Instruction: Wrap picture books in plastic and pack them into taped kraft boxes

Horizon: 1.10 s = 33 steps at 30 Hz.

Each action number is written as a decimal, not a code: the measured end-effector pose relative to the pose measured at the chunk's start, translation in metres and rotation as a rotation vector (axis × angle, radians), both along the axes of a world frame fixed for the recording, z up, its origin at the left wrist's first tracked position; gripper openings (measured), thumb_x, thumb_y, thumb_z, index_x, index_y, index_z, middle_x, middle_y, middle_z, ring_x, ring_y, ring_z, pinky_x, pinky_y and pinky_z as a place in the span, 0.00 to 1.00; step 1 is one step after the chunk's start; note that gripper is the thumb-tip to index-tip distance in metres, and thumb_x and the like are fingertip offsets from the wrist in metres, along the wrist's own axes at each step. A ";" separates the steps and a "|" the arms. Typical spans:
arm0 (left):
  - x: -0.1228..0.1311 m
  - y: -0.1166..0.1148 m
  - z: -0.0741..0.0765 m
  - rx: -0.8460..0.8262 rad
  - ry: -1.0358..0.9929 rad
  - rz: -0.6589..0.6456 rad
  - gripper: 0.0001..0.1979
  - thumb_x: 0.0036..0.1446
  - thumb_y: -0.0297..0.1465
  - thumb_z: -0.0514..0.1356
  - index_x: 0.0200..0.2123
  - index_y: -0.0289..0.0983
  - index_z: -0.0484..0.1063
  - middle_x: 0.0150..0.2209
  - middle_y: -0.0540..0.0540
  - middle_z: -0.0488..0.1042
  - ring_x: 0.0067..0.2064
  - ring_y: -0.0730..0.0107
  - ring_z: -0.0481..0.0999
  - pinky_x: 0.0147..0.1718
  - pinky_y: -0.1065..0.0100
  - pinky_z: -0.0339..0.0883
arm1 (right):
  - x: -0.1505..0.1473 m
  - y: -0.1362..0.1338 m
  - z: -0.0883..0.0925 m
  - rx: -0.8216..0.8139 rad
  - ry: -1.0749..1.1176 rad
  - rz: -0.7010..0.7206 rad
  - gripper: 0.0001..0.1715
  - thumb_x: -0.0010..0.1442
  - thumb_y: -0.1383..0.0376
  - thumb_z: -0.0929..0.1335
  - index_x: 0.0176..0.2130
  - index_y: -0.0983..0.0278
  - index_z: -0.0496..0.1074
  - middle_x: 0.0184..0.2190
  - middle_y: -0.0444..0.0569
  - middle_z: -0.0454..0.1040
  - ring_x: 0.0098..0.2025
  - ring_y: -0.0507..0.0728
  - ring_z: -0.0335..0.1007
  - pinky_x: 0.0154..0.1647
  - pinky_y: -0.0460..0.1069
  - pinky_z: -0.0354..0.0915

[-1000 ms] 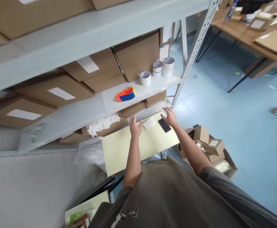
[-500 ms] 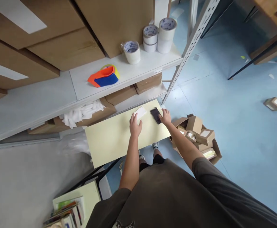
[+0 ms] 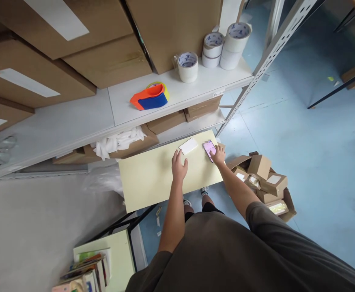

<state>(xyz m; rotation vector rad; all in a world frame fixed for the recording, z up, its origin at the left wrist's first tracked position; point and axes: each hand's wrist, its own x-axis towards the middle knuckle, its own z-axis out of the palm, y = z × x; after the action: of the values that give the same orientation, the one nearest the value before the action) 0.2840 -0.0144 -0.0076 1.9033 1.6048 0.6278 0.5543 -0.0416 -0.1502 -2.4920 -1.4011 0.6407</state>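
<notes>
A phone (image 3: 209, 148) with a lit pinkish screen lies near the far right corner of a pale yellow table (image 3: 153, 178). My right hand (image 3: 218, 155) rests at its near edge with fingers curled, a fingertip touching the screen. A small white card (image 3: 188, 145) lies on the table just left of the phone. My left hand (image 3: 179, 166) hovers over the tabletop just below the card, fingers spread and holding nothing.
A metal shelf unit (image 3: 192, 91) stands behind the table with cardboard boxes (image 3: 104, 61), tape rolls (image 3: 214, 44) and an orange-blue tape dispenser (image 3: 149, 98). An open carton of small boxes (image 3: 264, 182) sits on the blue floor at right. Books (image 3: 82, 275) lie at the lower left.
The phone screen has lit up under my right hand. My left hand has drawn back slightly from the white card. The view has shifted a little.
</notes>
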 end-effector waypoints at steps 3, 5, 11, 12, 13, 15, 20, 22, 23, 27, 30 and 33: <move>0.001 0.001 0.006 0.003 -0.014 -0.010 0.30 0.68 0.34 0.60 0.72 0.40 0.64 0.74 0.36 0.62 0.75 0.50 0.58 0.74 0.49 0.56 | -0.006 -0.009 0.010 -0.088 0.001 0.044 0.48 0.65 0.48 0.70 0.74 0.63 0.56 0.69 0.64 0.62 0.67 0.72 0.55 0.64 0.62 0.59; 0.002 0.000 0.009 0.009 -0.019 -0.017 0.30 0.68 0.33 0.60 0.72 0.41 0.64 0.74 0.37 0.62 0.75 0.51 0.59 0.73 0.49 0.57 | -0.010 -0.011 0.013 -0.143 -0.003 0.064 0.54 0.62 0.51 0.73 0.76 0.62 0.52 0.69 0.64 0.60 0.67 0.72 0.55 0.62 0.60 0.60; -0.001 -0.001 0.020 0.032 -0.001 -0.027 0.30 0.67 0.32 0.60 0.72 0.42 0.64 0.74 0.38 0.62 0.75 0.51 0.60 0.73 0.51 0.59 | -0.016 0.011 0.016 -0.188 -0.012 -0.021 0.52 0.62 0.60 0.71 0.77 0.65 0.50 0.67 0.67 0.59 0.65 0.72 0.56 0.61 0.61 0.60; -0.002 -0.002 0.022 0.035 0.005 -0.031 0.30 0.67 0.32 0.60 0.72 0.42 0.64 0.73 0.38 0.62 0.75 0.51 0.61 0.73 0.51 0.59 | -0.016 0.017 0.018 -0.185 -0.006 -0.040 0.52 0.62 0.60 0.71 0.77 0.65 0.50 0.67 0.68 0.60 0.65 0.72 0.56 0.62 0.62 0.60; -0.004 -0.002 0.025 0.037 0.009 -0.035 0.30 0.67 0.32 0.60 0.72 0.42 0.64 0.73 0.38 0.62 0.75 0.51 0.61 0.73 0.50 0.59 | -0.017 0.021 0.021 -0.177 0.000 -0.058 0.52 0.62 0.60 0.71 0.76 0.65 0.50 0.67 0.68 0.60 0.66 0.73 0.56 0.62 0.63 0.60; -0.010 -0.003 0.030 0.039 0.015 -0.032 0.30 0.68 0.32 0.60 0.72 0.43 0.64 0.73 0.39 0.62 0.74 0.51 0.61 0.72 0.50 0.59 | -0.019 0.027 0.030 -0.139 0.014 -0.077 0.52 0.61 0.58 0.72 0.76 0.64 0.51 0.68 0.68 0.61 0.67 0.74 0.56 0.63 0.65 0.59; -0.026 -0.004 0.047 0.053 0.008 -0.005 0.30 0.68 0.33 0.60 0.72 0.44 0.64 0.74 0.40 0.62 0.74 0.51 0.61 0.72 0.49 0.61 | -0.030 0.023 0.072 0.129 0.061 -0.026 0.53 0.59 0.55 0.73 0.75 0.62 0.53 0.73 0.65 0.58 0.71 0.73 0.55 0.67 0.67 0.59; -0.035 -0.004 0.055 0.063 0.004 0.010 0.30 0.68 0.33 0.59 0.72 0.44 0.64 0.74 0.40 0.62 0.74 0.50 0.61 0.71 0.48 0.61 | -0.038 0.017 0.093 0.272 0.091 0.022 0.50 0.60 0.55 0.72 0.74 0.62 0.55 0.73 0.64 0.58 0.72 0.72 0.55 0.69 0.66 0.59; -0.041 -0.004 0.059 0.071 0.002 0.019 0.30 0.67 0.33 0.59 0.72 0.44 0.65 0.74 0.40 0.62 0.74 0.50 0.61 0.71 0.47 0.61 | -0.043 0.014 0.104 0.338 0.107 0.046 0.48 0.60 0.55 0.72 0.73 0.63 0.57 0.73 0.65 0.58 0.73 0.71 0.55 0.70 0.66 0.59; -0.071 -0.008 0.076 0.109 -0.015 0.053 0.29 0.67 0.33 0.60 0.70 0.46 0.67 0.73 0.41 0.63 0.73 0.50 0.63 0.71 0.47 0.63 | -0.076 0.002 0.145 0.521 0.172 0.143 0.44 0.63 0.52 0.70 0.71 0.66 0.61 0.73 0.66 0.59 0.74 0.71 0.55 0.72 0.66 0.59; -0.103 -0.017 0.088 0.123 -0.025 0.087 0.28 0.67 0.32 0.60 0.70 0.46 0.68 0.73 0.41 0.63 0.73 0.50 0.63 0.71 0.47 0.63 | -0.111 -0.004 0.172 0.567 0.218 0.286 0.41 0.65 0.51 0.68 0.71 0.62 0.63 0.74 0.62 0.59 0.74 0.70 0.57 0.71 0.67 0.61; -0.143 -0.031 0.095 0.138 -0.034 0.128 0.29 0.67 0.31 0.61 0.70 0.45 0.68 0.73 0.40 0.63 0.73 0.50 0.63 0.71 0.47 0.63 | -0.154 -0.005 0.189 0.568 0.242 0.407 0.39 0.66 0.52 0.67 0.72 0.58 0.63 0.74 0.58 0.60 0.74 0.70 0.58 0.71 0.68 0.63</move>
<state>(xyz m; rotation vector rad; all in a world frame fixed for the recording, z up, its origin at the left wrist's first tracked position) 0.1415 -0.0450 0.0872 1.8862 1.7105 0.8393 0.4007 -0.0469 0.0393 -1.6580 -1.7110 0.4980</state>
